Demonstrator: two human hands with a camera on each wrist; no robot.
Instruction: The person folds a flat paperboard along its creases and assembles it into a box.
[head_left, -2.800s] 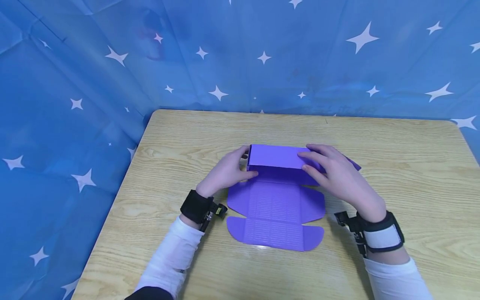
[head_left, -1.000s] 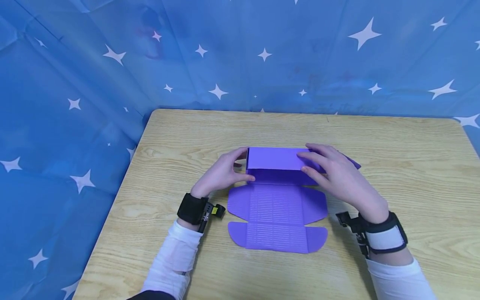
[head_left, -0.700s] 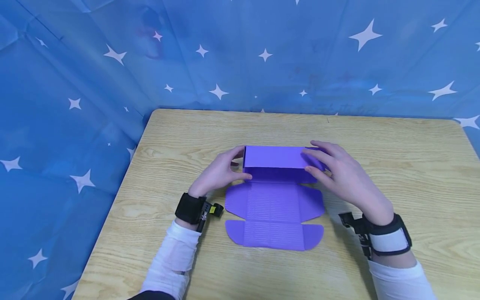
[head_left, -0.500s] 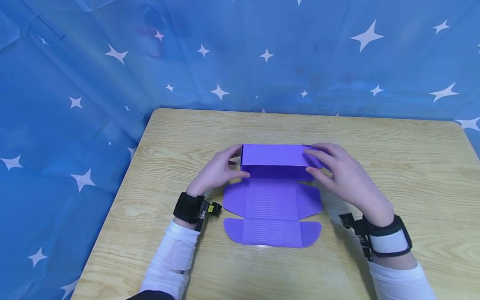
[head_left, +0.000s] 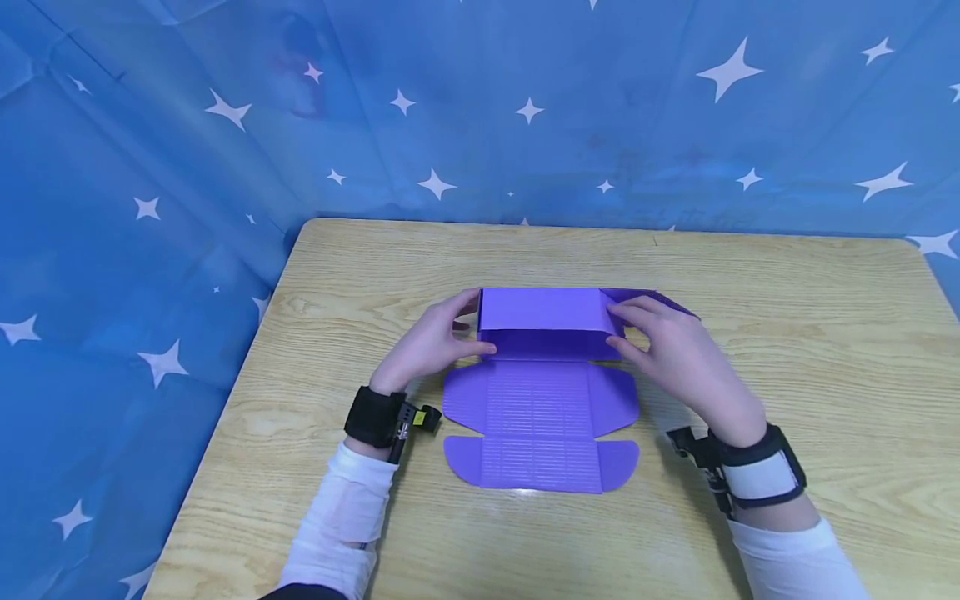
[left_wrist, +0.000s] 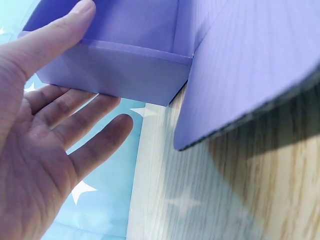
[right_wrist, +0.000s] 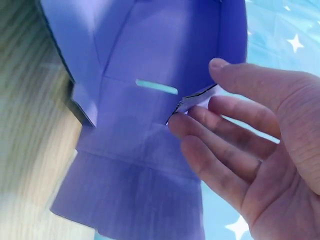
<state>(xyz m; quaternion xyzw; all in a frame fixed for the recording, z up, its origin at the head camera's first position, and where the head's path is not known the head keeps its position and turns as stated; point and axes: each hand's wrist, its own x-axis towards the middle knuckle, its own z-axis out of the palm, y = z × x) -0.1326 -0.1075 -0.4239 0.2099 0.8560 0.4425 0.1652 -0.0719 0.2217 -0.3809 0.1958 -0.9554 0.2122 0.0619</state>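
Observation:
A purple cardboard box (head_left: 540, 308), partly folded, stands with its back walls raised. Its lid panel (head_left: 538, 400), with side flaps, lies flat toward me. My left hand (head_left: 423, 346) holds the left end: in the left wrist view the thumb lies over the rim of the end wall (left_wrist: 115, 70), with fingers along the outside. At the right end, my right hand (head_left: 690, 362) pinches a small flap (right_wrist: 197, 97) between thumb and fingers. The right wrist view shows a long end panel (right_wrist: 135, 190) still spread outward, with a slot (right_wrist: 156, 86) at its fold.
The box sits on a wood-grain table (head_left: 360, 275). Behind and to the left hangs a blue cloth (head_left: 480, 75) with white stars. Each wrist wears a strapped camera (head_left: 427, 418).
The box has slid slightly left, and the left hand went with it. My right hand has shifted left and inward at the right end, where more of the end panel now shows.

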